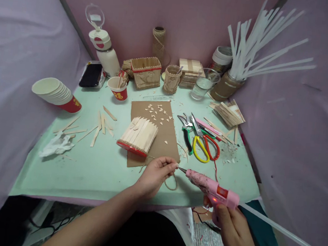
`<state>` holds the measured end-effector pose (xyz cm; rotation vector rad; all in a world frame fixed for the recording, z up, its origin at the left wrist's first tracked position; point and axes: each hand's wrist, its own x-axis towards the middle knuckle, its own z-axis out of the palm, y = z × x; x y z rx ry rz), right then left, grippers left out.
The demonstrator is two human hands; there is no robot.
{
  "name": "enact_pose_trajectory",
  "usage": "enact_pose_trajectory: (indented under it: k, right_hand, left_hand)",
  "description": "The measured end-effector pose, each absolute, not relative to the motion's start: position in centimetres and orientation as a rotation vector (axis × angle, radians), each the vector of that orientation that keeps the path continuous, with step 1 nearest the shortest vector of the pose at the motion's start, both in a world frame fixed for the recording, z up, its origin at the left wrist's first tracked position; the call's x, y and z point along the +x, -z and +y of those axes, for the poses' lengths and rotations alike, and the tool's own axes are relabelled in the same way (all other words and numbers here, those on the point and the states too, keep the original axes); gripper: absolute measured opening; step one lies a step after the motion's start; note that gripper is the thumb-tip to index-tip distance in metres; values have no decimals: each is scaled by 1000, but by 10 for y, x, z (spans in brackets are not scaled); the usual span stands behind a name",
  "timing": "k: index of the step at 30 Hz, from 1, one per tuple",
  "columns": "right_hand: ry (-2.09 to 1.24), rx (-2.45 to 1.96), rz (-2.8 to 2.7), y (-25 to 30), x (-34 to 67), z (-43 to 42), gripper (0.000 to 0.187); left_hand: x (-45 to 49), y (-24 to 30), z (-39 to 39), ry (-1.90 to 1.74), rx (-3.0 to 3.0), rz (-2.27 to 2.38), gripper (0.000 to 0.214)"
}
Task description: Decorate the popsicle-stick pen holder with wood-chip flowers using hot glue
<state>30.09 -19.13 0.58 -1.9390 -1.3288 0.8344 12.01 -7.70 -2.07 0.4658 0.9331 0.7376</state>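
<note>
My right hand [228,224] grips a pink hot glue gun [208,187], its orange light lit and a long clear glue stick out of its back. The metal nozzle points left, right at the fingertips of my left hand [157,174]. Those fingers are pinched on a tiny pale piece, too small to name. A loop of twine [171,185] hangs by that hand. Just beyond lies a brown cardboard sheet [161,153] scattered with small teardrop-shaped wood chips [156,112]. A craft-stick piece [139,134] with a red band along its lower edge rests on it.
Right of the cardboard lie pruning shears [188,135] and red-and-yellow scissors [202,144]. Along the back stand a stick basket [145,75], a plastic cup of water [202,88] and a jar of glue sticks [227,86]. Stacked paper cups [58,93] and crumpled tissue [57,145] are left.
</note>
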Motion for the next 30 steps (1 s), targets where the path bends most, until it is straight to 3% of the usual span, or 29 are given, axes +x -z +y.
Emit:
enact_pose_trajectory:
  k: [9,15,19,23,26,30]
  right_hand:
    - [-678,-2005,-1402,-10,314,-192,47]
    - [-185,-2361,-1621,19,365,-173,36]
    - [231,-2654,-1704,50,390,-169,38]
    - [253,-2721,-1606,36,387,-167,47]
    - [234,-2410,-1659,4,360,-145,42]
    - [-319,-1849,-1819,-12,299,-87,21]
  left_hand:
    - [119,19,-77,-752,462,927,34]
    - [114,20,-80,-750,466,914,32]
    - [107,20,-82,-757,452,925,32]
    - [101,19,-84,-757,452,926,31]
    - [99,19,-86,-755,454,918,30]
    - [98,20,-87,-766,453,922,30]
